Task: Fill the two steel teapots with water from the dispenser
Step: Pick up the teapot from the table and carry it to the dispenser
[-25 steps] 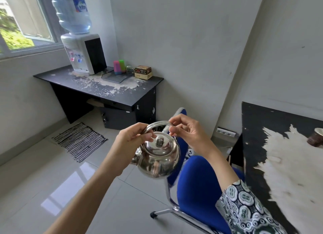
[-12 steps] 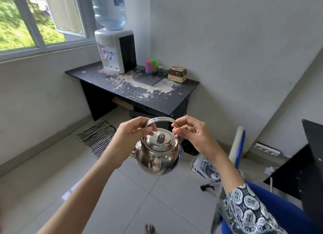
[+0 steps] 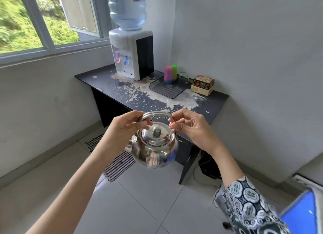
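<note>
I held the steel teapot [image 3: 154, 149] in mid-air by its bail handle [image 3: 155, 113], left hand [image 3: 125, 129] and right hand [image 3: 187, 127] each pinching one end, short of the dispenser [image 3: 132, 57]. The loose-looking lid [image 3: 156, 136] could slip off if the pot tilted.

Your left hand [image 3: 126, 127] covers the near end of the teapot's handle [image 3: 155, 113], and your right hand [image 3: 189, 124] covers the other end, so you cannot see where the handle joins the steel teapot [image 3: 154, 150]. The spout is mostly behind your left wrist. The water bottle [image 3: 127, 6] on the dispenser [image 3: 132, 53] is cut off by the top edge, its label too blurred to read. The print on the small box [image 3: 202, 84] is too small to make out. The blue chair [image 3: 300, 214] is clipped at the lower right corner. The striped mat [image 3: 117, 165] runs partly behind your left forearm.
</note>
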A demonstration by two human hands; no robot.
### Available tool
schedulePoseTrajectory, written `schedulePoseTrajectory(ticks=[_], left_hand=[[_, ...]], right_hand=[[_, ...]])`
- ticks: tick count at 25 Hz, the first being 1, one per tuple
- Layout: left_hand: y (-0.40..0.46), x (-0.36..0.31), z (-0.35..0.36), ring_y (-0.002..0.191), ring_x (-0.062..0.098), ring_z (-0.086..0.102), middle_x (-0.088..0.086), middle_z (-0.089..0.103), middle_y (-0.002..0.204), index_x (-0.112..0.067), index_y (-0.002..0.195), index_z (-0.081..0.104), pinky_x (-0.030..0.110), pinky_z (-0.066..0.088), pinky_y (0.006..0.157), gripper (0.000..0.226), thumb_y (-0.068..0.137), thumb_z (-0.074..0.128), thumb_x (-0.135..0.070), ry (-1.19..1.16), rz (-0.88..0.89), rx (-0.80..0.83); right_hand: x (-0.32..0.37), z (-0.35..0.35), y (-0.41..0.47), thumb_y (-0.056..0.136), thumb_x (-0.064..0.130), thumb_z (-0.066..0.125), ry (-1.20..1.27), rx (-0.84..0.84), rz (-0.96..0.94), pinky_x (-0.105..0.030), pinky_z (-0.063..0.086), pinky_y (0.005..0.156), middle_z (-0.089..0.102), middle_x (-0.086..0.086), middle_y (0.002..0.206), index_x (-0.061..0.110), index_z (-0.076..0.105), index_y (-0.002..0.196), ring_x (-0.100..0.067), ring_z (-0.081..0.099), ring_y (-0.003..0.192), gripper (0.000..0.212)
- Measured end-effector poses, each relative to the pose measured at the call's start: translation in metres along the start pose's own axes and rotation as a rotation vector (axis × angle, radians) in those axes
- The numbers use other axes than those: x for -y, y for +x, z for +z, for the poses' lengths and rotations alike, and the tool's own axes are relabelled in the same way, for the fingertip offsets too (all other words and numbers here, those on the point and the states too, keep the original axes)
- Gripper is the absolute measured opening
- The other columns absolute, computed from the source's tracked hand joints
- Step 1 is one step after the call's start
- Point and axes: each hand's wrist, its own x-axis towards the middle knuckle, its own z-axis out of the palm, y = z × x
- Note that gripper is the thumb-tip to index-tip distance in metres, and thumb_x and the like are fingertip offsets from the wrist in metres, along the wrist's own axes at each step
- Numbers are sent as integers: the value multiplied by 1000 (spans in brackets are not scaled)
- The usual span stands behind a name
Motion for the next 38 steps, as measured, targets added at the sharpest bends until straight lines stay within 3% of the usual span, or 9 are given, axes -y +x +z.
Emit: schedulePoseTrajectory(ticks=[6, 11, 15, 22, 25, 29, 31, 38], left_hand=[[112, 53, -59, 72, 6, 65, -4, 72, 78, -6, 90, 65, 11, 48, 69, 13, 84, 56, 0, -17, 3, -31], [210, 86, -121, 74, 6, 67, -10, 74, 82, -17, 92, 67, 11, 48, 70, 16, 82, 59, -7, 35, 23, -21], [282, 115, -172, 85, 13, 69, -3, 75, 92, -19, 97, 68, 24, 50, 83, 19, 83, 60, -8, 96, 1, 38], [399, 175, -239, 91, 15, 68, -13, 73, 88, -42, 84, 66, 38, 50, 93, 21, 79, 64, -21, 165, -46, 80], [443, 212, -258, 87, 10, 66, -20, 71, 81, -37, 86, 64, 33, 50, 89, 29, 84, 62, -8, 227, -65, 62], [502, 258, -279, 81, 4, 61, -5, 67, 88, -15, 99, 64, 15, 44, 78, 19, 86, 58, -2, 305, -97, 61], [531, 281, -291, 81, 7, 60, -1, 66, 90, -9, 102, 64, 5, 42, 70, 19, 87, 56, -1, 357, -123, 81], [611, 339, -317, 80, 12, 59, -1, 64, 87, -7, 102, 64, 2, 40, 65, 17, 87, 56, -2, 483, -177, 150]], right_hand=[[-37, 18, 129, 80, 18, 68, 3, -7, 7, -37, 53, 82, 65, 4, 82, 14, 65, 89, -15, 61, 77, 10], [-57, 40, 233, 73, 28, 69, 21, -57, 12, -31, 52, 78, 65, 10, 77, 15, 66, 87, -14, 61, 75, 19], [-78, 63, 310, 73, 28, 70, 49, -103, 45, -22, 49, 77, 65, 16, 74, 18, 65, 85, -9, 60, 75, 16], [-121, 98, 433, 79, 12, 69, 38, -123, 132, -13, 48, 71, 62, 8, 77, 16, 62, 85, -2, 57, 70, 10], [-147, 111, 479, 80, 9, 68, 14, -124, 158, -11, 47, 69, 62, 6, 80, 10, 63, 87, 3, 57, 67, 9], [-192, 123, 545, 80, 12, 68, 17, -140, 198, -12, 47, 71, 62, 12, 79, 19, 62, 84, 4, 58, 70, 10], [-214, 129, 577, 80, 10, 69, 27, -135, 225, -11, 46, 70, 62, 11, 80, 15, 63, 85, 4, 58, 70, 10], [-280, 140, 662, 79, 9, 69, 39, -141, 306, -13, 48, 76, 63, 6, 87, 18, 62, 85, -6, 59, 81, 13]])
